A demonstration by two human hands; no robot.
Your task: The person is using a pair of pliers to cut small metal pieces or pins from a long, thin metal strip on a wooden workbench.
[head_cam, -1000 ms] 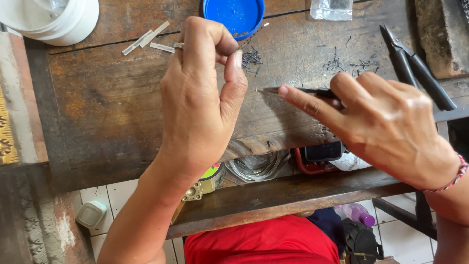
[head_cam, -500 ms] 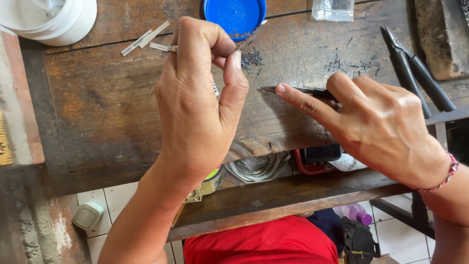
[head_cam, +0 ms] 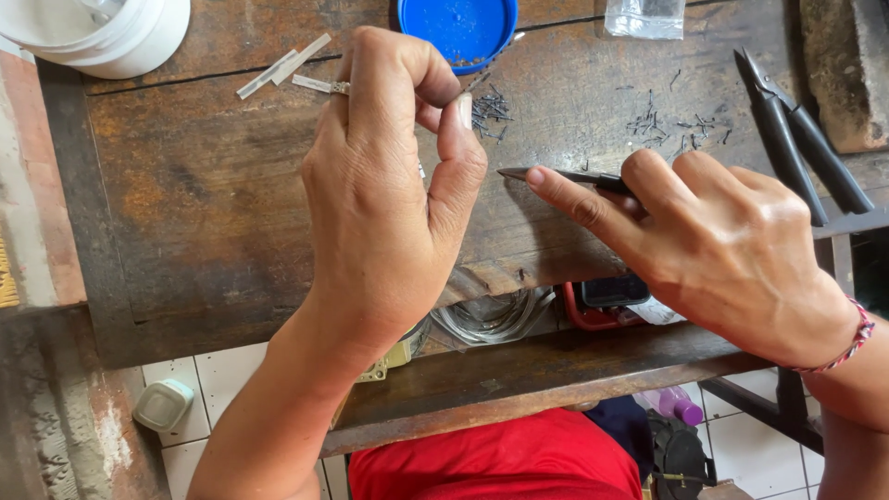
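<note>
My left hand [head_cam: 389, 213] hovers over a worn wooden bench [head_cam: 204, 213], fingers curled with thumb pressed to fingertips. It seems to pinch a small silver piece [head_cam: 341, 88], which is mostly hidden. My right hand [head_cam: 713, 241] grips a slim pointed metal tool [head_cam: 556, 175]. Its tip points left and stops just short of my left thumb. Tiny dark wire bits [head_cam: 489, 109] lie scattered on the wood behind the hands.
A blue lid [head_cam: 458, 28] and a white tub [head_cam: 111, 32] stand at the back. Flat silver strips [head_cam: 282, 67] lie near the tub and black pliers [head_cam: 796, 130] at the right. A clear bag [head_cam: 644, 17] lies nearby, and a lower shelf holds wire coils [head_cam: 495, 319].
My right hand and the tool's tip have crept slightly left toward my left thumb. The left hand keeps its pinch and has hardly moved.
</note>
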